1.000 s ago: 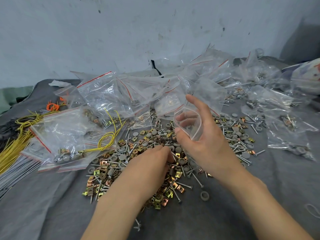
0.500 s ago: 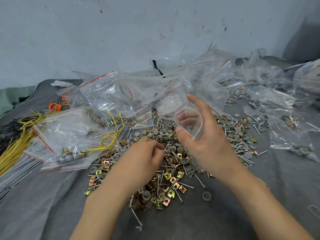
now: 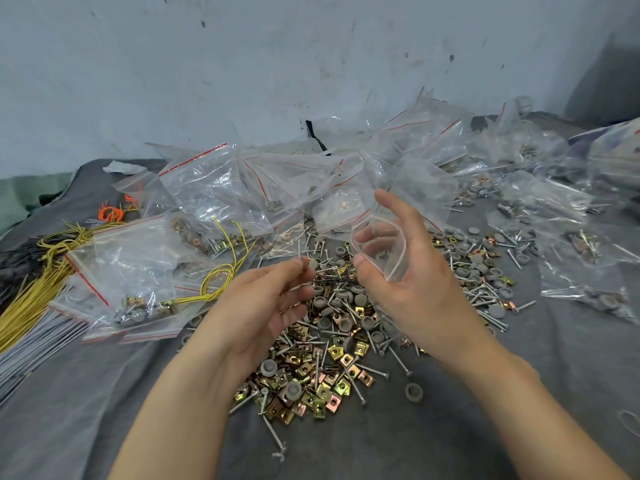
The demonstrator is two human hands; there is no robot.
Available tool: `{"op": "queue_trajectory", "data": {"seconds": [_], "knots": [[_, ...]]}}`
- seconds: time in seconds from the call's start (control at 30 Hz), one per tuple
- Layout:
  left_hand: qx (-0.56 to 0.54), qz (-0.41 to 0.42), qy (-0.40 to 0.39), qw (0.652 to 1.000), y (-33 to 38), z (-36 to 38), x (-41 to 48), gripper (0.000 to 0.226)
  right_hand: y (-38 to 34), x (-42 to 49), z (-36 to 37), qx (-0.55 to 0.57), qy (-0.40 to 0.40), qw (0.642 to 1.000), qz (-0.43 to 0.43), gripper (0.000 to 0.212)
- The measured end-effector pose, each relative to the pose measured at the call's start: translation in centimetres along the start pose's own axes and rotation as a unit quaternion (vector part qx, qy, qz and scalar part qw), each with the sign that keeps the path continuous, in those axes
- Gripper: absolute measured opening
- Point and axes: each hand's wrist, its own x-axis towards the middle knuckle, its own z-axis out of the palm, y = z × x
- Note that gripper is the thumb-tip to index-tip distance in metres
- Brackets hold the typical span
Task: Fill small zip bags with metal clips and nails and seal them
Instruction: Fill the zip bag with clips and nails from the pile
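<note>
- Left hand [image 3: 270, 303] hovers above the heap with thumb and fingertips pinched on a few nails [image 3: 298, 252]. Their tips point up, gathered so they can enter a bag as one bunch.
- Right hand [image 3: 420, 296] grips a small zip bag [image 3: 379, 252] just beside the left hand. The thumb is on one lip and the fingers curl behind the other, which bows the mouth into an open oval facing the nails. Whether anything is inside yet, I cannot tell through the film.
- Loose stock lies right beneath both hands on the grey-clothed worktop [image 3: 104, 410], so each pick is a short reach. It is a pile of metal clips [image 3: 332, 372] and nails mixed with grey round caps [image 3: 268, 367].
- Filled bags [image 3: 207, 192] are heaped toward the wall, out of the picking spot. Yellow wires [image 3: 31, 296] lie at the left.
- This looks like the filling step. The nails need slipping into the mouth, clips are probably due as well, and the seal is not yet pressed.
</note>
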Motion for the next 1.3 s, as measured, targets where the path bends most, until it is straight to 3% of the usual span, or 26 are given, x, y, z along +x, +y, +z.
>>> {"op": "queue_trajectory", "data": {"seconds": [0.1,0.2,0.37,0.67,0.87,1.13,1.3], "knots": [[-0.019,0.013,-0.002,1.000,0.1,0.2,-0.1,0.014,0.0,0.0,0.0,0.000,0.000,1.000,-0.001,0.068],[0.007,0.041,0.011,0.999,0.1,0.2,-0.1,0.039,0.0,0.0,0.0,0.006,-0.002,1.000,0.001,0.068],[0.121,0.160,0.057,0.978,-0.1,0.4,-0.2,0.008,0.0,0.0,0.0,0.004,-0.002,1.000,0.002,0.068],[0.122,0.227,0.043,0.965,1.2,1.9,-1.3,0.014,-0.3,-0.2,-0.1,-0.002,0.004,1.000,-0.005,0.070],[0.142,0.347,0.008,0.927,3.7,4.5,-3.5,0.007,-0.4,-0.2,0.0,-0.006,0.003,1.000,-0.008,0.069],[0.217,0.326,-0.047,0.919,2.6,7.2,-3.1,0.012,-0.4,-0.2,-0.2,0.015,0.011,1.000,0.005,0.067],[0.176,0.355,-0.027,0.918,3.2,6.2,-2.8,0.015,-0.3,0.0,-0.4,0.016,0.018,1.000,0.003,0.065]]}}
